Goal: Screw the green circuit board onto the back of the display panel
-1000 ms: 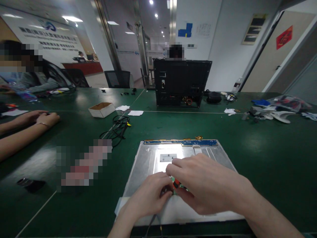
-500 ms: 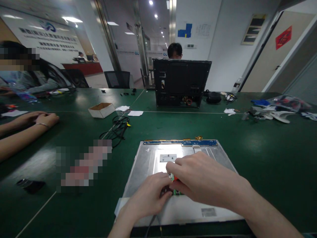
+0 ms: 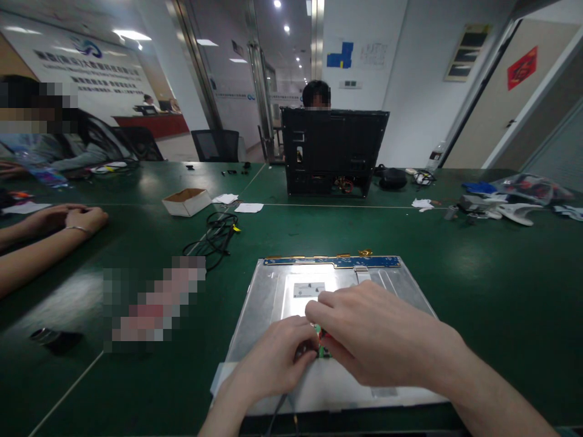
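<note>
A flat display panel [image 3: 268, 285] lies on the table before me, its silvery metal back facing up. Along its far edge runs a blue circuit strip [image 3: 378, 262]. Near the panel's middle a small green circuit board [image 3: 324, 351] shows between my hands, mostly covered by them. My left hand [image 3: 277, 358] is closed at the board's left end, thumb and fingers curled round it. Above the board's right side my right hand [image 3: 373, 331] is closed, with a bit of red showing under its fingers; the rest of what it holds is hidden. Thin dark cables [image 3: 277, 413] come out below my left wrist.
Black cables [image 3: 218, 233] lie coiled left of the panel, near a small open box [image 3: 186, 202]. A black monitor housing [image 3: 334, 152] stands across the table before a seated person. Another person's forearms [image 3: 50, 237] rest at left. Bags and loose parts [image 3: 501, 203] lie far right.
My right hand has turned slightly over the board, and the red piece under its fingers shows differently. My left hand stays in place.
</note>
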Demonstrator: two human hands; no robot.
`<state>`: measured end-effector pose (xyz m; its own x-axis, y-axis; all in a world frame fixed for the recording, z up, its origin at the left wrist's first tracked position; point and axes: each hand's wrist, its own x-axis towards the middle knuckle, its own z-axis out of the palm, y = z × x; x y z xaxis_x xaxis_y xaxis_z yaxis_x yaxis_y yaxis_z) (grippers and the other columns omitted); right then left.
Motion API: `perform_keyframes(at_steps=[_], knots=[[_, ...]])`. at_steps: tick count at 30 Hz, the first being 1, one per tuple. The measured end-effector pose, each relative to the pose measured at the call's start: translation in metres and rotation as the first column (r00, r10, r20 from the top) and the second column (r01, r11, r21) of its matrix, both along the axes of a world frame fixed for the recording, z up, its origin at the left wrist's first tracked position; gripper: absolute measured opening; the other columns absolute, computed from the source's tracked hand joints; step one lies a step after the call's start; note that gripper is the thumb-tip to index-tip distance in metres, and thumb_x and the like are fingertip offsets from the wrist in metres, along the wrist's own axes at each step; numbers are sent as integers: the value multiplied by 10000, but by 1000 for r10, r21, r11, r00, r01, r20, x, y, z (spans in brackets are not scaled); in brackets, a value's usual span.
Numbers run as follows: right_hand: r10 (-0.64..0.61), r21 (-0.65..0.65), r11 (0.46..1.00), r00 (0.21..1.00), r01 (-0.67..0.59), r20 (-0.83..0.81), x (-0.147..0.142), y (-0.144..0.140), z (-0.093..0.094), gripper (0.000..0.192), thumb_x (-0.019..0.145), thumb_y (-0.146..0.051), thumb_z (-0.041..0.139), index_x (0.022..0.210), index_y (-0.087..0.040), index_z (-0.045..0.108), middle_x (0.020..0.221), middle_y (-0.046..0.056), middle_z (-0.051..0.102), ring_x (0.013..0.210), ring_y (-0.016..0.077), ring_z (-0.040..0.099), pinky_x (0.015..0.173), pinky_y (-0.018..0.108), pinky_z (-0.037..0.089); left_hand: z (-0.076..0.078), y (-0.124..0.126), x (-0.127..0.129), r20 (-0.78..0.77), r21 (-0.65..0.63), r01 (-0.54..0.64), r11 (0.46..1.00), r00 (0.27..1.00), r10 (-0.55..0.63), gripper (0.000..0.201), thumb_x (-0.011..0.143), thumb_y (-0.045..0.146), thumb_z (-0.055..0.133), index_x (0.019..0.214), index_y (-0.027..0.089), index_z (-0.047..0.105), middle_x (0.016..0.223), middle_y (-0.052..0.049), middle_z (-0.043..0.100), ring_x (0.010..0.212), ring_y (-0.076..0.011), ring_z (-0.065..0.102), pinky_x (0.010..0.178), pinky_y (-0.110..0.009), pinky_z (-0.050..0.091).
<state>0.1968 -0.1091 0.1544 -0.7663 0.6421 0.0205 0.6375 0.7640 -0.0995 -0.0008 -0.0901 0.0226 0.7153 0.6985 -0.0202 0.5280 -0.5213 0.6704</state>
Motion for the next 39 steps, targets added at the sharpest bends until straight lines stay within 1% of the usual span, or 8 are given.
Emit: perform_keyframes(at_steps=[5,8,12,18,27,30,33,39], knots=[[-35,28,999,999,35,-8,0,1,-3,34,913,-219,567,915,-187,556,749,16,666,604,168,601,475,308,193,0,0,1,-6,24,-28,999,1000,28,71,821,143,567,819,186,623,868,-43,659,820,-221,605,725,-304,451],[-28,18,999,999,28,-18,0,0,-4,45,908,-231,573,921,-190,560,776,18,672,619,170,599,482,308,202,0,-1,2,-12,39,-26,999,1000,26,75,795,125,560,772,184,600,847,-36,652,793,-211,594,693,-293,432],[-14,-3,1000,1000,14,-13,1,0,-2,84,867,-211,578,943,-180,560,863,40,672,659,173,595,492,307,237,0,-1,1,-5,38,-16,999,1000,17,98,804,124,555,835,188,622,889,-41,659,830,-215,595,728,-300,445],[19,-17,1000,1000,-19,3,1,-1,2,106,814,-153,574,914,-171,545,835,38,654,651,170,596,491,306,270,0,0,1,2,33,-13,999,1000,13,94,846,157,547,864,193,632,888,-43,661,845,-216,599,764,-305,462],[-31,4,1000,1000,31,2,-1,0,-2,34,913,-219,544,920,-186,551,755,19,678,616,167,611,486,310,208,4,-1,3,-31,53,-43,998,999,45,51,780,154,552,741,182,569,828,-31,642,771,-202,582,681,-284,421],[-38,3,999,999,38,-10,0,0,-3,32,910,-218,541,908,-188,553,743,15,672,604,165,599,483,309,200,2,-1,3,-24,57,-34,998,999,35,49,778,151,551,748,182,574,839,-36,649,776,-206,581,684,-292,420],[-29,10,1000,999,29,-18,1,-1,-2,41,887,-216,548,914,-186,554,785,24,671,615,169,590,485,309,215,0,-1,2,-26,56,-25,998,999,27,70,788,140,550,788,184,604,862,-43,659,801,-212,588,700,-295,434],[5,-14,1000,1000,-6,-8,1,-2,0,138,804,-190,592,929,-177,538,842,36,648,632,160,562,483,305,246,0,0,2,-9,28,-14,1000,1000,14,125,836,154,552,888,193,658,907,-49,676,861,-219,602,768,-303,479]])
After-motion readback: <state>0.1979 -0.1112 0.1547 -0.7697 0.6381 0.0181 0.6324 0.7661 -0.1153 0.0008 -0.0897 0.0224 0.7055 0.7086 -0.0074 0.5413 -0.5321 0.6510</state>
